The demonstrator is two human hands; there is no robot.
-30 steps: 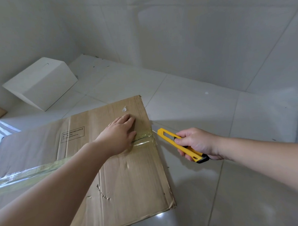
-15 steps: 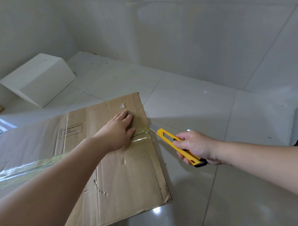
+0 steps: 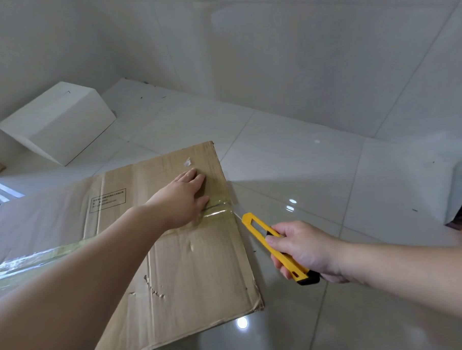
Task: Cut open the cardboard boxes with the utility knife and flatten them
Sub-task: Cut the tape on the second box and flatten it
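1. A brown box lies on a glossy tiled floor, filling the lower left of the view. Its top face is creased and dented, with a small printed label and a strip of clear tape running along the centre seam to the right edge.
2. The left hand rests flat on the box, palm down, fingers spread and together near the far right corner, thumb beside the tape. It grips nothing; it presses.
3. The right hand is closed around a yellow knife with a black end cap. The short blade points at the box edge where the tape ends; whether it touches is too fine to tell.
4. Handling, as a judgement: the cardboard looks light and thin, stiff along its flutes but easily bent at the creases. On the shiny tiles it would likely slide, so pinning it by a flat palm close to the seam, clear of the blade's path, seems sensible. The tape looks slick and thin.
5. A white box leans against the wall at far left, well apart.
6. Hard to make out: the brown box runs off the left and bottom edges; its depth is hidden. The label text is unreadable. A dark and orange object at the right edge is cut off.
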